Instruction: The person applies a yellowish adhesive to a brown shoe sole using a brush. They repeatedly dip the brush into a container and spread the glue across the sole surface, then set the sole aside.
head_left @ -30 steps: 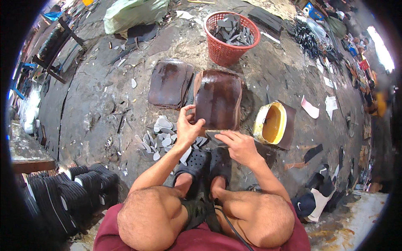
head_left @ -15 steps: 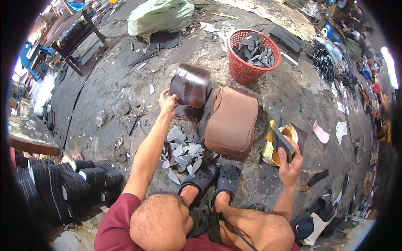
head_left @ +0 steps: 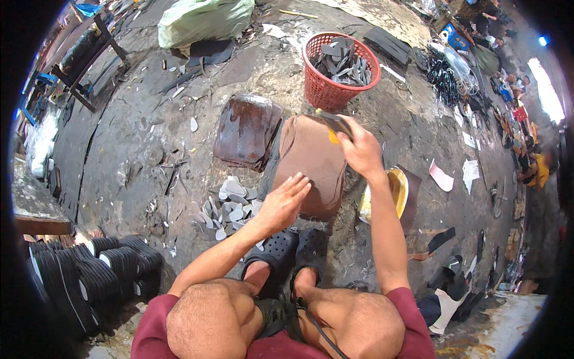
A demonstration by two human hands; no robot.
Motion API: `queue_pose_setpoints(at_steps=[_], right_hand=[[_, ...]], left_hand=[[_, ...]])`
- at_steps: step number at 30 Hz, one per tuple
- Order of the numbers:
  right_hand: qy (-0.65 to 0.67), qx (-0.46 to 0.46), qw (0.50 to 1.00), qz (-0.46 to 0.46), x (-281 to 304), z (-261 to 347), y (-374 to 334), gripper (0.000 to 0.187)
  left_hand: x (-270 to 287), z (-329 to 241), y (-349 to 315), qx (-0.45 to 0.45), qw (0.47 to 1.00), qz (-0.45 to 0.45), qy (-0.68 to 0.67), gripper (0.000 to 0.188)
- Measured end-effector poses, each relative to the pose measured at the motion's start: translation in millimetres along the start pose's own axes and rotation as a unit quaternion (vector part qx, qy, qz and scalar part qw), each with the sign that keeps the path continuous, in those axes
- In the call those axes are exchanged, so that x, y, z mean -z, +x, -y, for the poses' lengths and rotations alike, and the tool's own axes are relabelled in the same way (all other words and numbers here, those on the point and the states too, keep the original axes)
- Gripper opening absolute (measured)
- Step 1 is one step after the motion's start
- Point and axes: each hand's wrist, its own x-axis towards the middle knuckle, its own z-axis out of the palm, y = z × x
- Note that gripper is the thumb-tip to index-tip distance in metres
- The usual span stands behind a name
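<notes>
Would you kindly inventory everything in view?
matte sheets: one stack, brown, centre
glossy sheets: one stack, dark brown, centre-left
basket: one, red, upper centre
cut pieces: many, grey, basket and floor
pot: one, yellow, centre-right
tool: one, dark, over matte sheets
bag: one, green, upper left
layered pieces: several, black, lower left
scraps: many, mixed, scattered
clogs: two, dark, lower centre
knees: two, bare, bottom
left grip: one, bare, over matte sheets
right grip: one, bare, holding tool

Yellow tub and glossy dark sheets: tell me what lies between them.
The head view shows a stack of brown sheets between them, with a strip of floor beside the yellow tub.
</notes>
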Motion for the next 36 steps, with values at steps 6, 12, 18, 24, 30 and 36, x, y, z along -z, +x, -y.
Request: queue_pose_setpoints(at_steps=[6, 12, 18, 24, 30, 36], right_hand=[[-0.319, 0.18, 0.931, -0.013, -102, -14, -46, 0.041], [-0.153, -0.175, 0.973, 0.006, -23, -12, -12, 0.046], [-0.158, -0.136, 0.976, 0.057, -57, -8, 40, 0.036], [-0.157, 0.053, 0.926, 0.338, -82, 37, 122, 0.037], [-0.095, 0.237, 0.866, 0.431, -91, 74, 38, 0.042], [-0.193, 0.001, 0.967, 0.164, -41, -29, 69, 0.039]], left_hand=[[-13, -5, -11, -0.006, 0.999, 0.034, 0.038, 0.055], [-18, -8, -22, -0.018, 0.999, 0.03, 0.021, 0.059], [-7, -7, -24, -0.01, 0.997, 0.071, 0.001, 0.062], [-17, -2, -30, -0.019, 0.998, 0.058, 0.017, 0.063], [-23, 0, -34, 0.028, 0.998, 0.053, -0.035, 0.065], [-14, -1, -4, -0.016, 0.997, 0.07, -0.028, 0.075]])
